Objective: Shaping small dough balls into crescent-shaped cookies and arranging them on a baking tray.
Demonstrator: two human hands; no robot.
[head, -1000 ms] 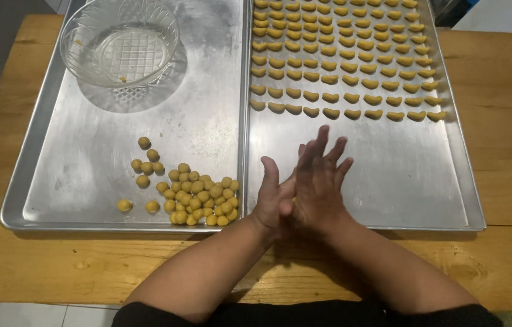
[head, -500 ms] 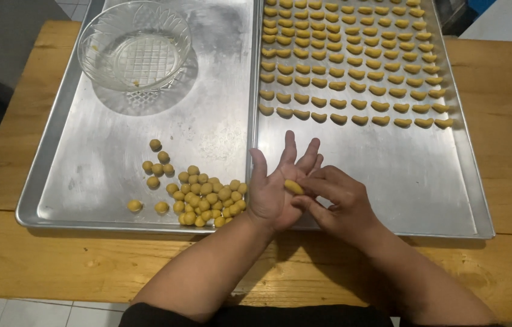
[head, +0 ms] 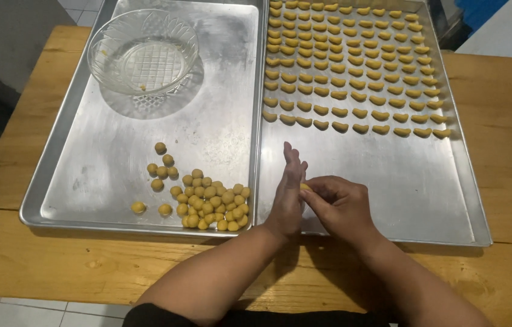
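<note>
Two metal trays sit side by side on the wooden desk [head: 38,254]. The left tray [head: 92,181] holds one glass bowl [head: 143,51] and some three dozen small dough balls [head: 210,203] heaped near its front edge. The right tray [head: 437,200] carries eleven rows of crescent pieces [head: 353,66], its whole near half bare. Over that bare stretch, close to the front rim, the left hand [head: 287,194] stands flat and upright while the right hand [head: 338,206] pinches one dough piece [head: 306,188] against it.
</note>
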